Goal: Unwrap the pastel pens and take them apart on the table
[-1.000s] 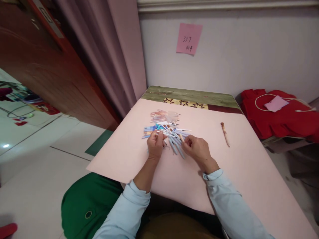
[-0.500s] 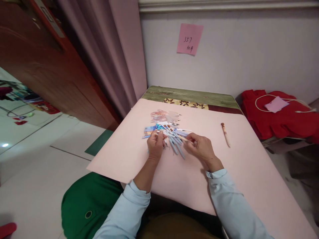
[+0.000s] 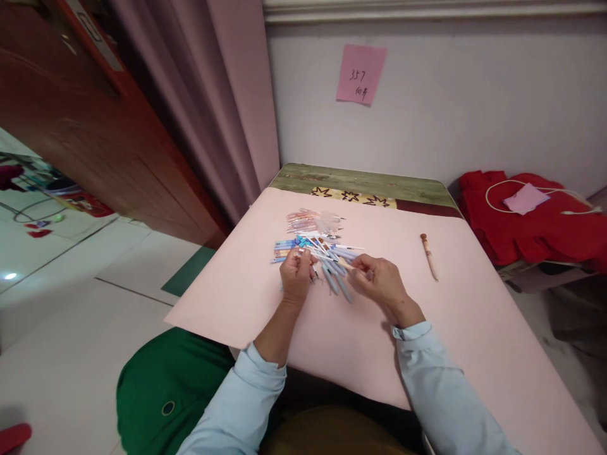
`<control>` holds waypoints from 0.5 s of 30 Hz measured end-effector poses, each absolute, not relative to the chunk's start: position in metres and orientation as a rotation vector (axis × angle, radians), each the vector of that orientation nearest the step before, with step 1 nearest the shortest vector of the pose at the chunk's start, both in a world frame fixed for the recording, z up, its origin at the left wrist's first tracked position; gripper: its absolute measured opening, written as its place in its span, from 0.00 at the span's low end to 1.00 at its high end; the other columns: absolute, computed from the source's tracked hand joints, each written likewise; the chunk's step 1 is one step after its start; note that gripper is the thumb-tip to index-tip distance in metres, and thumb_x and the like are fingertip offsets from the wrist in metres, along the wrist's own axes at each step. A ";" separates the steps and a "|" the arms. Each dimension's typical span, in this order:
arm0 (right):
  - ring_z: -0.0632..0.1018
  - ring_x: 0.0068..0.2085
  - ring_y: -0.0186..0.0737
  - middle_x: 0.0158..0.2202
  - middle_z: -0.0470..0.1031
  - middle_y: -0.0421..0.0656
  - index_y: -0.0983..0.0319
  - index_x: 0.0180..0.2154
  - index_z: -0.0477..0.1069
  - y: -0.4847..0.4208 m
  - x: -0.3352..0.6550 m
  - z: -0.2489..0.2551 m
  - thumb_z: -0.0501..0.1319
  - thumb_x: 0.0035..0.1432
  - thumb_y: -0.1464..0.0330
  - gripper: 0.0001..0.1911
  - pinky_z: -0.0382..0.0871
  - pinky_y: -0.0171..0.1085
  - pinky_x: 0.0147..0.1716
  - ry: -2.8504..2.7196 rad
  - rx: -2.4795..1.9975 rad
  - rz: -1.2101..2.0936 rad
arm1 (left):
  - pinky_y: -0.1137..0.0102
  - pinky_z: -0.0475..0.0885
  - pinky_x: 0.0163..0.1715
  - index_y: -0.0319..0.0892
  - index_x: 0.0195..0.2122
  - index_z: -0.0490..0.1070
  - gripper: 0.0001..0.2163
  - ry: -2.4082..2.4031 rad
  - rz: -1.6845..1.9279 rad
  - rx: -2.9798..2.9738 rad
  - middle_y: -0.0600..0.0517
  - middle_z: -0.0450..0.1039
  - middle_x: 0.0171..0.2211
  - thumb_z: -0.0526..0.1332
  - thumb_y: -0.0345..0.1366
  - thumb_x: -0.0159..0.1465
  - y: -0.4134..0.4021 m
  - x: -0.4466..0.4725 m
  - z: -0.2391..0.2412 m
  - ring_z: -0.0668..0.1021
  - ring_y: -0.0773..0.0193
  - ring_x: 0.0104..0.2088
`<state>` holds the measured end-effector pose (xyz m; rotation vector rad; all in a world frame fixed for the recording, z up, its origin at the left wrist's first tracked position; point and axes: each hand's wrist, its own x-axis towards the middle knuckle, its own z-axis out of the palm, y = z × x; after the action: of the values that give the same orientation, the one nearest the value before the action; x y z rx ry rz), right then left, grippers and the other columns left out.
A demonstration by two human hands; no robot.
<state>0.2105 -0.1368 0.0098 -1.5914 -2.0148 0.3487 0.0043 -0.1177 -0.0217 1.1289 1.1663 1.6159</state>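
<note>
In the head view my left hand [image 3: 296, 275] is closed in a pinch on a thin white pen refill [image 3: 320, 255], which points right toward my other hand. My right hand [image 3: 380, 282] is closed around a cream pen barrel [image 3: 347, 265], its open end toward the refill. Refill tip and barrel end lie close together; I cannot tell whether they touch. Beneath and behind both hands is a pile of pen parts: blue barrels [image 3: 330, 279], pink clear barrels [image 3: 303, 222], blue caps [image 3: 302, 241] and white refills.
A whole cream pen with a brown top [image 3: 429, 258] lies apart on the right of the pale pink table cover [image 3: 351, 344]. A patterned table strip [image 3: 294, 177] shows at the back. A green stool [image 3: 161, 385] stands lower left, a red cloth [image 3: 531, 237] at right.
Almost nothing differs. The cream barrel in my right hand has shifted very slightly; my left hand stays in place.
</note>
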 end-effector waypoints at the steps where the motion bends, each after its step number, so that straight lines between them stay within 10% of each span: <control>1: 0.72 0.27 0.37 0.23 0.74 0.37 0.57 0.31 0.73 -0.137 0.210 0.010 0.57 0.50 0.67 0.06 0.58 0.34 0.30 -2.011 -1.580 0.353 | 0.76 0.64 0.16 0.40 0.30 0.66 0.13 1.163 1.613 1.128 0.55 0.74 0.27 0.60 0.46 0.63 -0.118 0.004 -0.021 0.69 0.75 0.16; 15: 0.70 0.26 0.34 0.24 0.72 0.37 0.60 0.32 0.73 -0.139 0.201 0.008 0.59 0.52 0.67 0.06 0.61 0.32 0.28 -1.734 -1.414 0.776 | 0.77 0.62 0.14 0.41 0.30 0.66 0.14 1.097 1.597 1.012 0.54 0.75 0.26 0.63 0.47 0.60 -0.117 0.006 -0.019 0.69 0.75 0.15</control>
<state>0.2011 -0.1385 0.0078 -1.4138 -1.7337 0.7763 0.0056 -0.1166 -0.0195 1.0116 1.0973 1.5968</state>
